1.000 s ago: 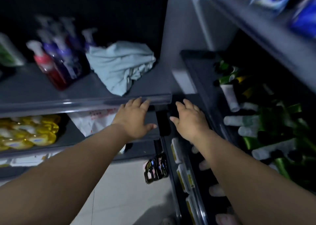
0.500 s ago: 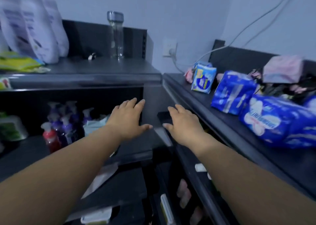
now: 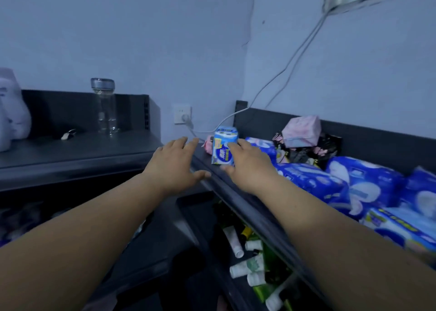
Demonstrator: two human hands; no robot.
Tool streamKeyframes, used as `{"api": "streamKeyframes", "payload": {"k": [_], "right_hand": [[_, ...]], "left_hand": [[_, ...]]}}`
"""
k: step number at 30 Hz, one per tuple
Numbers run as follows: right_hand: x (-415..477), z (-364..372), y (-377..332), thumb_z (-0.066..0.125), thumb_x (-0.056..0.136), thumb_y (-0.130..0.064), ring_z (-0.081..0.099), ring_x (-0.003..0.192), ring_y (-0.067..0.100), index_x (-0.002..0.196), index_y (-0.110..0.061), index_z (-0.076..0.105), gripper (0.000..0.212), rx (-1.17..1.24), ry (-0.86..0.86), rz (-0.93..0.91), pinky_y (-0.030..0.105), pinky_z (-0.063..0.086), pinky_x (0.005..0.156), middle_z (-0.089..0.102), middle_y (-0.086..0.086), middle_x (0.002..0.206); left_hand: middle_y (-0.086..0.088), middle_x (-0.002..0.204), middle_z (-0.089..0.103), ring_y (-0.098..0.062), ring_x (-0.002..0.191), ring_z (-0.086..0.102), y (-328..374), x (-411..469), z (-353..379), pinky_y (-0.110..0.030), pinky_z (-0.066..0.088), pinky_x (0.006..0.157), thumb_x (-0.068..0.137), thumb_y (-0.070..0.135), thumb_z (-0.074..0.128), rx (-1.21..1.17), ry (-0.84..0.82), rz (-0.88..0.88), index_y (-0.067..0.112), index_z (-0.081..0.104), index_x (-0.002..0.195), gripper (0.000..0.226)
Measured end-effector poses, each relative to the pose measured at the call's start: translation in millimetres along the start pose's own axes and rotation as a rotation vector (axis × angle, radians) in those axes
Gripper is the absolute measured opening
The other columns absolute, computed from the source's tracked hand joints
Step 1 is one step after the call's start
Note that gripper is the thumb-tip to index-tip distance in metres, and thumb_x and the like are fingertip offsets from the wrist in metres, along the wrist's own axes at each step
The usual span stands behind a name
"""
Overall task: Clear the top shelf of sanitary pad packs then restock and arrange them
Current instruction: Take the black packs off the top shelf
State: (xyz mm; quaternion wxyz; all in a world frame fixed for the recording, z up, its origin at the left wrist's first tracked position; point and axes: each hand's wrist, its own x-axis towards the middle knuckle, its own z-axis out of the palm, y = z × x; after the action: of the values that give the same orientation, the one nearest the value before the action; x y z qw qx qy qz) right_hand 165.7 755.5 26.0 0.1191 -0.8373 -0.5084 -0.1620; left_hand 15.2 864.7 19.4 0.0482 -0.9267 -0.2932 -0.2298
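Dark top shelf (image 3: 257, 216) against a pale wall: small blue pad pack (image 3: 223, 153) upright at its left end (bigger blue packs (image 3: 342, 180) piled rightward). Right grip (image 3: 250, 166), fingers extended, touches it; left grip (image 3: 175, 166) hovers, fingers spread, just beside.

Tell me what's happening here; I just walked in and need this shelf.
A person stretches both bare hands toward the top shelf, where blue sanitary pad packs lie piled. The right hand is at a small upright pack at the shelf's end, fingers on its side; a firm grip isn't clear. The left hand is open beside it, holding nothing. Nothing looks cleared yet.
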Motion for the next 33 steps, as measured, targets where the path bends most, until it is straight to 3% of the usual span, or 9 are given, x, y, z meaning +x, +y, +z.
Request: {"api": "streamKeyframes", "payload": {"k": [4, 8, 14, 19, 23, 25, 27, 29, 33], "right_hand": [[5, -28, 40, 0.051, 0.096, -0.048, 0.036, 0.135, 0.033, 0.147, -0.019, 0.031, 0.062, -0.029, 0.037, 0.097, 0.044, 0.035, 0.108, 0.026, 0.008, 0.155], [10, -48, 86, 0.049, 0.097, -0.047, 0.032, 0.139, 0.032, 0.15, -0.019, 0.025, 0.065, -0.047, 0.036, 0.194, 0.044, 0.032, 0.11, 0.022, 0.007, 0.157], [26, -74, 156, 0.059, 0.089, -0.048, 0.044, 0.128, 0.035, 0.142, -0.02, 0.036, 0.064, -0.031, 0.022, 0.372, 0.043, 0.041, 0.102, 0.038, 0.009, 0.144], [41, -83, 208, 0.055, 0.09, -0.045, 0.055, 0.113, 0.034, 0.128, -0.014, 0.047, 0.05, -0.039, -0.02, 0.496, 0.036, 0.044, 0.082, 0.051, 0.015, 0.13], [48, -79, 234, 0.061, 0.089, -0.041, 0.054, 0.118, 0.03, 0.133, -0.009, 0.044, 0.056, 0.0, -0.037, 0.55, 0.033, 0.044, 0.084, 0.054, 0.014, 0.133], [52, -74, 243, 0.063, 0.089, -0.038, 0.056, 0.115, 0.029, 0.13, -0.006, 0.047, 0.055, 0.055, -0.04, 0.569, 0.032, 0.045, 0.084, 0.057, 0.013, 0.13], [57, -67, 252, 0.065, 0.088, -0.035, 0.059, 0.106, 0.027, 0.123, -0.005, 0.053, 0.048, 0.111, -0.04, 0.58, 0.03, 0.047, 0.083, 0.061, 0.012, 0.124], [62, -60, 261, 0.067, 0.088, -0.034, 0.057, 0.094, 0.025, 0.118, -0.003, 0.055, 0.044, 0.18, -0.036, 0.598, 0.03, 0.048, 0.08, 0.063, 0.012, 0.119], [68, -51, 272, 0.068, 0.089, -0.03, 0.058, 0.094, 0.025, 0.114, -0.002, 0.056, 0.04, 0.313, -0.025, 0.619, 0.032, 0.048, 0.084, 0.063, 0.014, 0.115]], "left_hand": [[-0.008, 0.157, 0.025, -0.026, 0.143, 0.026, 34, 27, -7, -0.039, 0.025, 0.115, 0.084, 0.065, 0.054, -0.048, 0.034, 0.059, 0.021, 0.017, 0.153, 0.09], [-0.008, 0.16, 0.018, -0.026, 0.146, 0.021, 69, 57, -6, -0.04, 0.022, 0.117, 0.086, 0.065, 0.052, -0.064, 0.025, 0.114, 0.021, 0.013, 0.155, 0.09], [-0.008, 0.161, 0.016, -0.025, 0.147, 0.019, 110, 93, 4, -0.04, 0.021, 0.118, 0.087, 0.066, 0.048, -0.085, 0.015, 0.177, 0.021, 0.01, 0.155, 0.09], [-0.006, 0.16, 0.018, -0.025, 0.145, 0.022, 135, 122, 17, -0.042, 0.025, 0.116, 0.087, 0.067, 0.048, -0.121, 0.002, 0.181, 0.022, 0.011, 0.155, 0.09], [-0.008, 0.157, 0.027, -0.026, 0.143, 0.027, 155, 147, 28, -0.041, 0.027, 0.115, 0.087, 0.066, 0.049, -0.15, -0.018, 0.161, 0.02, 0.015, 0.154, 0.089], [-0.009, 0.145, 0.044, -0.028, 0.134, 0.039, 169, 159, 34, -0.042, 0.032, 0.109, 0.085, 0.07, 0.048, -0.113, -0.036, 0.106, 0.017, 0.032, 0.146, 0.082], [-0.007, 0.128, 0.058, -0.029, 0.124, 0.045, 185, 170, 41, -0.046, 0.029, 0.107, 0.082, 0.075, 0.046, -0.037, -0.091, 0.028, 0.019, 0.051, 0.121, 0.068], [-0.003, 0.117, 0.062, -0.027, 0.123, 0.044, 198, 178, 52, -0.053, 0.02, 0.11, 0.08, 0.078, 0.044, 0.014, -0.172, -0.017, 0.025, 0.057, 0.103, 0.06], [-0.001, 0.114, 0.062, -0.027, 0.123, 0.041, 213, 195, 72, -0.056, 0.014, 0.109, 0.075, 0.074, 0.051, 0.016, -0.233, -0.048, 0.029, 0.061, 0.101, 0.054]]}}
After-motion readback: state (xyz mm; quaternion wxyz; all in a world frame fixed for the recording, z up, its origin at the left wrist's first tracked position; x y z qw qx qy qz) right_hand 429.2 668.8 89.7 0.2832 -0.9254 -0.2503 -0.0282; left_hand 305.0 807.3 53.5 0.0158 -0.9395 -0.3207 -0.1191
